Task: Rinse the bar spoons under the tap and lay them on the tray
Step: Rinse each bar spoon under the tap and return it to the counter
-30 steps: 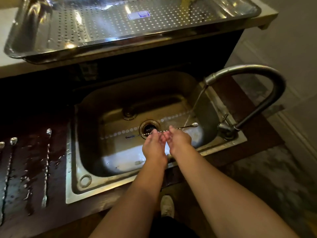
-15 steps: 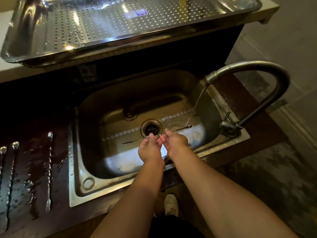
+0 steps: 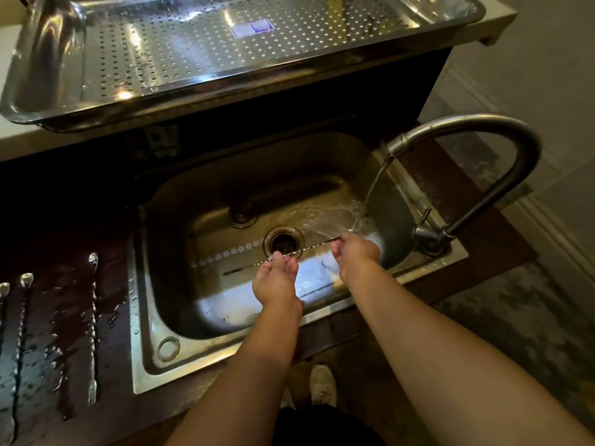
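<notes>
A long twisted bar spoon [image 3: 314, 247] lies level across the steel sink [image 3: 154, 317], above the drain. My left hand [image 3: 277, 278] pinches its shaft near the middle. My right hand [image 3: 354, 254] grips the bowl end, which sits under the stream from the curved tap [image 3: 502, 188]. Three more bar spoons [image 3: 93, 329] lie on the wet dark counter left of the sink. The perforated steel tray [image 3: 225, 46] rests on the raised ledge behind the sink; no spoon shows on it.
Water splashes across the sink floor around the drain [image 3: 284, 242]. The tap's lever [image 3: 425, 220] stands at the sink's right rim. Puddles cover the left counter [image 3: 51, 349]. A shoe [image 3: 323, 384] shows on the floor below.
My hands have slid apart along the spoon: the right one has gone to the bowl end under the stream. The spoon has shifted slightly right.
</notes>
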Demonstrator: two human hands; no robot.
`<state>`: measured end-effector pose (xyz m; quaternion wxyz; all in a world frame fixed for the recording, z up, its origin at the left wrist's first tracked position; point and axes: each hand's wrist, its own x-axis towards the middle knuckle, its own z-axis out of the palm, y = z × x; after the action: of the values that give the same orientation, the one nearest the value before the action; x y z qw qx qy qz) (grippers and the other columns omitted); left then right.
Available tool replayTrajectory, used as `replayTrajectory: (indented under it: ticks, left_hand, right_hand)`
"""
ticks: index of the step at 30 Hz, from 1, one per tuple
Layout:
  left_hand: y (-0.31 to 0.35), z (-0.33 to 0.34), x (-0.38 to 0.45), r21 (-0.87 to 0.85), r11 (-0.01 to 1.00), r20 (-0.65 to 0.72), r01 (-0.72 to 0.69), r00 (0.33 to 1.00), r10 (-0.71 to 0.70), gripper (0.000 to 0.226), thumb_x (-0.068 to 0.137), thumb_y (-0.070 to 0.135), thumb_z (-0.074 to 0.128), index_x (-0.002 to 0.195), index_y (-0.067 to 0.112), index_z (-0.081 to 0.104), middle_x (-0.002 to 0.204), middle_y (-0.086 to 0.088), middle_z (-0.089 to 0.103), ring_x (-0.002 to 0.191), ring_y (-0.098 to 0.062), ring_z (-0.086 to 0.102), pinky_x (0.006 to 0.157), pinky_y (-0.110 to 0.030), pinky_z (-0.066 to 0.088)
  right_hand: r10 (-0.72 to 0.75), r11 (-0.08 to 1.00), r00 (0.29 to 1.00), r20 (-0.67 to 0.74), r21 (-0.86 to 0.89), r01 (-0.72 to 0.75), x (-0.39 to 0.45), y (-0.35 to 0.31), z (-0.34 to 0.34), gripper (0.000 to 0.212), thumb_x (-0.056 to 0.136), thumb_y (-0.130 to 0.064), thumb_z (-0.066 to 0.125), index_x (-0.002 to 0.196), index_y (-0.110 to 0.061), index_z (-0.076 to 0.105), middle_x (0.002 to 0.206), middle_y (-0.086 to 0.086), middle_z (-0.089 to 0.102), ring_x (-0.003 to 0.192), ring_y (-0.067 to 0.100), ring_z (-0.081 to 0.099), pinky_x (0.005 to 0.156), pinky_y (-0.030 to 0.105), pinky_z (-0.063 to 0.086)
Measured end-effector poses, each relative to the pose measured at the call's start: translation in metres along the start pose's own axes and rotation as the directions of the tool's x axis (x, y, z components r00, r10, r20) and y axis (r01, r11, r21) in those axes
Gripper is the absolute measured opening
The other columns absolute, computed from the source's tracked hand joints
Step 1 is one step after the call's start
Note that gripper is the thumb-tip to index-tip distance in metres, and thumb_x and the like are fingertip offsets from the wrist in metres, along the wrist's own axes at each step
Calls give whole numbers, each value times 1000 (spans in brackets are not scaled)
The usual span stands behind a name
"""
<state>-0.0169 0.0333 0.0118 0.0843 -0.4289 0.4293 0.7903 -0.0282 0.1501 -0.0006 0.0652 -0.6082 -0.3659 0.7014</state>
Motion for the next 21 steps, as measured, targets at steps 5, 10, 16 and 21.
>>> replayTrajectory:
  ticks: [5, 10, 16, 21]
  left_hand:
    - [1, 0, -4, -2, 999, 22, 33, 999, -33, 17, 92, 4, 59, 76, 6, 55, 72, -10, 62, 66, -16, 64, 48, -14, 53]
    - [2, 3, -8, -25, 998, 38, 65, 997, -64, 17, 92, 3, 58, 76, 5, 52, 72, -11, 62, 69, -18, 64, 53, -17, 57]
    - [1, 6, -9, -29, 994, 54, 101, 994, -99, 15, 92, 3, 59, 78, 5, 52, 74, -12, 62, 69, -18, 64, 72, -25, 59]
    - [-1, 11, -12, -16, 994, 95, 108, 990, -106, 2, 92, 1, 57, 91, 0, 55, 80, -11, 62, 72, -17, 64, 74, -26, 54]
  right_hand:
    - [-73, 997, 993, 92, -32, 76, 8, -12, -9, 22, 91, -15, 60, 70, -8, 58, 50, -1, 59, 39, 8, 54, 45, 18, 47]
    - [-144, 988, 981, 133, -40, 150, 4, -15, -12, 19, 95, -13, 52, 76, -10, 54, 66, 2, 55, 34, 3, 53, 35, 14, 42]
    - [-143, 981, 986, 87, -117, 153, -7, -7, -3, 29, 90, -19, 61, 63, -10, 58, 57, 1, 56, 43, 11, 49, 46, 21, 41]
    - [-166, 979, 982, 92, -101, 175, -19, 7, 7, 25, 89, -16, 62, 65, -8, 59, 53, 2, 57, 40, 12, 47, 45, 24, 39]
